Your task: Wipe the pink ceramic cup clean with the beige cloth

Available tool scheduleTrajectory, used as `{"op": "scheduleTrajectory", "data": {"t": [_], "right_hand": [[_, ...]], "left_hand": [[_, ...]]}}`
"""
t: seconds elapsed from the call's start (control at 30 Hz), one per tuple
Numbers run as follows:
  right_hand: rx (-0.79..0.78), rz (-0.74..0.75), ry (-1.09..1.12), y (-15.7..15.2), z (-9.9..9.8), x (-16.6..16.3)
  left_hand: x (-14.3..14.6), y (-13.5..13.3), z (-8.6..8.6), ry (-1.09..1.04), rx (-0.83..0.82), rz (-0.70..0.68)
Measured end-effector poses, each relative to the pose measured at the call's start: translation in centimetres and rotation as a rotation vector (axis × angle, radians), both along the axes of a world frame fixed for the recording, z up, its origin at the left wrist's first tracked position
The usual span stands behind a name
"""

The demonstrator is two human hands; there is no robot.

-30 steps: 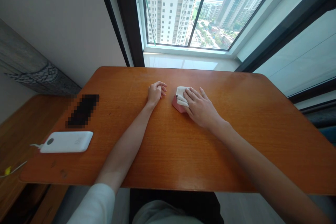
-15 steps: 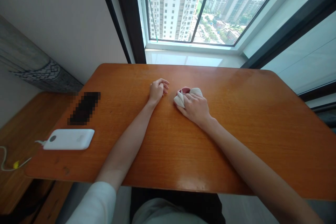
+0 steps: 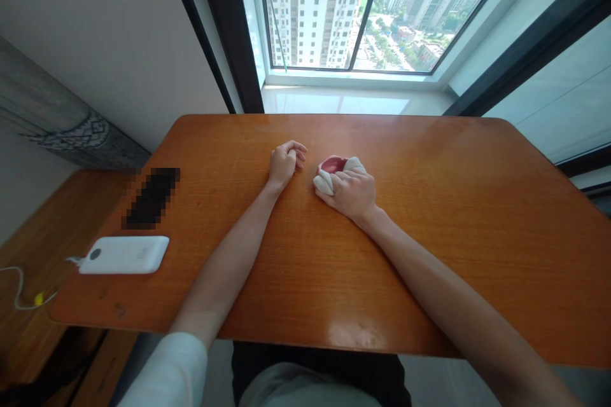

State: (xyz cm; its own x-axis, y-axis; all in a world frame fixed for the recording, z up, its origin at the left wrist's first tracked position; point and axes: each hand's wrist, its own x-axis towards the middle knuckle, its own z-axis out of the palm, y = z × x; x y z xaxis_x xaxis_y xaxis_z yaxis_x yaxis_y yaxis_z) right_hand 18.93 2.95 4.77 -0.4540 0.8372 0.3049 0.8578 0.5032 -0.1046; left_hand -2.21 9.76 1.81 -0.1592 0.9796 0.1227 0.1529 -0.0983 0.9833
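Observation:
My right hand point(image 3: 354, 194) is closed on a white cloth point(image 3: 324, 183), which bunches out on both sides of the fingers. Just beyond the knuckles shows a small pink dish point(image 3: 333, 165), its hollow side partly visible. The cloth presses against the dish's near side, and my fingers hide the rest of it. To the left, my left hand point(image 3: 284, 163) rests on the wooden table point(image 3: 229, 146). Its fingers are loosely bent and slightly apart, with nothing in them, a short way from the dish.
A white power bank-like device point(image 3: 126, 255) with a cable lies at the table's left side. Behind it is a dark pixelated rectangle point(image 3: 151, 198). A lower wooden surface point(image 3: 28, 222) adjoins on the left. The window point(image 3: 353, 13) stands beyond the far edge.
More of the pink dish's inside now shows above my right hand. My right hand has shifted slightly left with the cloth. My left hand has hardly moved, and the view has shifted a little.

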Motion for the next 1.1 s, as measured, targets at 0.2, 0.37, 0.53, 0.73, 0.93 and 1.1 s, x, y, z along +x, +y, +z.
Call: {"op": "scheduleTrajectory", "data": {"t": [0.2, 0.37, 0.53, 0.73, 0.93, 1.1], "right_hand": [[0.069, -0.072, 0.297, 0.2, -0.2, 1.1], [0.092, -0.27, 0.847, -0.2, -0.2, 1.6], [-0.017, -0.309, 1.248, -0.3, -0.5, 1.3], [-0.271, -0.17, 1.64, 0.2, -0.6, 0.8], [-0.479, -0.065, 1.756, 0.3, -0.9, 0.8], [-0.534, -0.016, 1.683, 0.2, -1.2, 0.8]], "left_hand": [[0.2, -1.1, 0.2, 0.188, 0.179, -0.041], [1.7, -3.5, 0.8, 0.44, 0.461, -0.149], [4.6, -4.0, 0.0, 0.502, 0.806, -0.445], [5.5, -4.1, -1.7, 0.703, 0.91, -0.406], [4.0, -5.1, -1.9, 0.747, 0.856, -0.382], [3.6, -4.6, -2.1, 0.601, 0.741, -0.388]]}}
